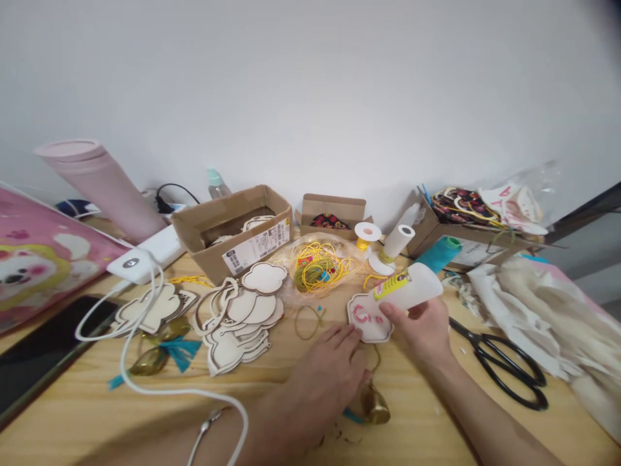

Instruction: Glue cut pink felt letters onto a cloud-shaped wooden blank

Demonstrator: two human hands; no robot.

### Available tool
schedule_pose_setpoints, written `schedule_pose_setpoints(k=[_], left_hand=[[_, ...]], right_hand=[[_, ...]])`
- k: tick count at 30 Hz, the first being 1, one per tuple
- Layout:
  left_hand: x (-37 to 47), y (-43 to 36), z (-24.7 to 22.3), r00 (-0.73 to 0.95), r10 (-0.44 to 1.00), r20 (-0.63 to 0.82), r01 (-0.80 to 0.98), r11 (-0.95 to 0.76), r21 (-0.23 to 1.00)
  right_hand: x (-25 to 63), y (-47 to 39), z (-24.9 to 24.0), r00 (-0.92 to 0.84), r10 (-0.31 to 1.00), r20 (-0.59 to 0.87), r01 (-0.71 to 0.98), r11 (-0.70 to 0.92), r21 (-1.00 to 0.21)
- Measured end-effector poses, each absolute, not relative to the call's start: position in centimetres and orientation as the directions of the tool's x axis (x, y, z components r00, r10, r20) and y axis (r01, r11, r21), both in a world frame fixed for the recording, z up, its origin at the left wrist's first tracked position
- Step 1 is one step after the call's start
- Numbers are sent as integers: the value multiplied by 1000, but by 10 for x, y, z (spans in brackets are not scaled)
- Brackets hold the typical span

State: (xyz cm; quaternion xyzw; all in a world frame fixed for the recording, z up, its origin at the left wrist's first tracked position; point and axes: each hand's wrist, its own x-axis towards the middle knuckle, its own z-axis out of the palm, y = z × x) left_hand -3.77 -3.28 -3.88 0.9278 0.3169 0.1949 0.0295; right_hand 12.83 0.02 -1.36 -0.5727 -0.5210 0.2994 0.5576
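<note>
A white glue bottle (407, 288) with a yellow label is gripped in my right hand (427, 330), tilted with its narrow end toward the left. Beneath that end lies a white plaque (369, 329) with pink lettering and a dark edge. My left hand (334, 366) rests palm down, its fingertips at the plaque's lower left edge; the fingers lie stretched out, and the thumb side is partly hidden. Just below that hand, a gold bell-like ornament (375, 404) with a blue ribbon and olive cord lies on the wooden table (412, 427).
Wooden cutouts (242, 307) are piled left of centre, before an open cardboard box (208, 249). Tangled yellow cord (320, 265) sits mid-table. Black scissors (504, 362) and cloth (548, 323) lie right. A white cable (184, 391) crosses the left side near a phone (43, 349).
</note>
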Motion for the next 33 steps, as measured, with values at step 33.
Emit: schedule_pose_setpoints(k=[33], left_hand=[[-29, -11, -48, 860, 419, 292, 351, -900, 257]], right_hand=[[127, 13, -16, 344, 916, 208, 29, 211, -977]])
